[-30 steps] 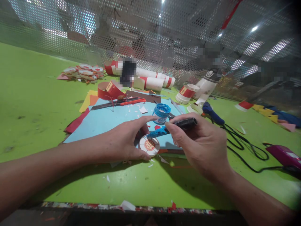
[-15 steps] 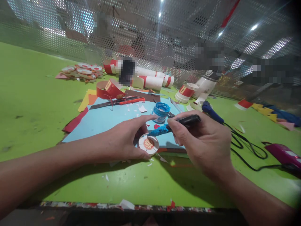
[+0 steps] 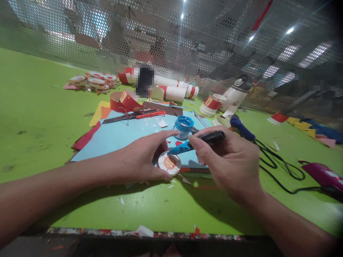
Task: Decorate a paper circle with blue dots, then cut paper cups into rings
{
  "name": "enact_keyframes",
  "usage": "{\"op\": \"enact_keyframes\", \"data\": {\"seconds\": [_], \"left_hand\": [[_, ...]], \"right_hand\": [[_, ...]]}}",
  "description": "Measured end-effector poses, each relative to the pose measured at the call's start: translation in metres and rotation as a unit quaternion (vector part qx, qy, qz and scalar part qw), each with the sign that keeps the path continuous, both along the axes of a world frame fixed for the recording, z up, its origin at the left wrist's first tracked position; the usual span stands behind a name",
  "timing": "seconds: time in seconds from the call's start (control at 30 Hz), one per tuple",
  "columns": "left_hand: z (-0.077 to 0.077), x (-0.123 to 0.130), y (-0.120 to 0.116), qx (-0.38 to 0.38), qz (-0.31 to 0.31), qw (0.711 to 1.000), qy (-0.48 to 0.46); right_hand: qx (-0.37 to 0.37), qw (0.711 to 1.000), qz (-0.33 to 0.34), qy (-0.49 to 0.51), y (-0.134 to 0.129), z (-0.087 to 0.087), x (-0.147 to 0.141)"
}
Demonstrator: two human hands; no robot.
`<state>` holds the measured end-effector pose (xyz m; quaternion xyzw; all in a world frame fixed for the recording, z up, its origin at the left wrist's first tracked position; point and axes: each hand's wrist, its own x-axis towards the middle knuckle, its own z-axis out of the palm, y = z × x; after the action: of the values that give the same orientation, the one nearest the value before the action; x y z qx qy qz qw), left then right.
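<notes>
My left hand is closed around the edge of a small round white disc with an orange emblem in its middle and dark lines on its face. Between the thumb and fingers of my right hand is a black pen, its front part caked in blue paint. The pen's tip touches or hovers just over the disc's upper rim, where small blue marks show. Behind the hands stands an uncapped jar smeared with blue paint.
Light blue paper sheets lie under the jar. A black cutter and a red paper ring are on them. Stacked discs, paper cups and a white bottle stand behind. A corded blue tool lies right.
My right hand and the pen have shifted slightly left, and the pen tip has moved a little along the disc's upper rim. My left hand and the disc have hardly moved.
</notes>
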<state>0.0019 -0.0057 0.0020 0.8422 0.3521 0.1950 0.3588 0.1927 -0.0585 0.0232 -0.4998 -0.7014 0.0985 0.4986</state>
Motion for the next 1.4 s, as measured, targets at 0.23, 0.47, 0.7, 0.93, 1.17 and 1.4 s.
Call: {"op": "enact_keyframes", "data": {"seconds": [0.23,0.47,0.7,0.93,1.17,1.4], "left_hand": [[-0.0022,0.0002,0.0,-0.003,-0.003,1.0,-0.003],[-0.002,-0.0005,0.0002,0.001,-0.009,1.0,-0.002],[-0.003,0.0002,-0.0004,0.025,-0.013,1.0,-0.01],[-0.0006,0.0021,-0.0026,0.042,0.004,0.999,0.014],[-0.0016,0.0011,-0.0038,0.074,0.007,0.997,0.019],[-0.0041,0.0018,-0.0039,0.077,0.01,0.997,0.011]], "right_hand": [[-0.001,1.0,-0.006,-0.005,-0.0003,0.0007,-0.0015],[0.005,1.0,-0.006,-0.01,0.0002,-0.0003,-0.0006],[0.023,1.0,0.004,-0.02,-0.0003,-0.0018,-0.0018],[0.03,0.999,-0.019,0.035,-0.0039,0.0035,-0.0011],[0.024,1.0,-0.004,0.012,-0.0006,-0.0008,-0.0011],[0.038,0.999,-0.019,-0.003,-0.0002,-0.0036,-0.0017]]}}
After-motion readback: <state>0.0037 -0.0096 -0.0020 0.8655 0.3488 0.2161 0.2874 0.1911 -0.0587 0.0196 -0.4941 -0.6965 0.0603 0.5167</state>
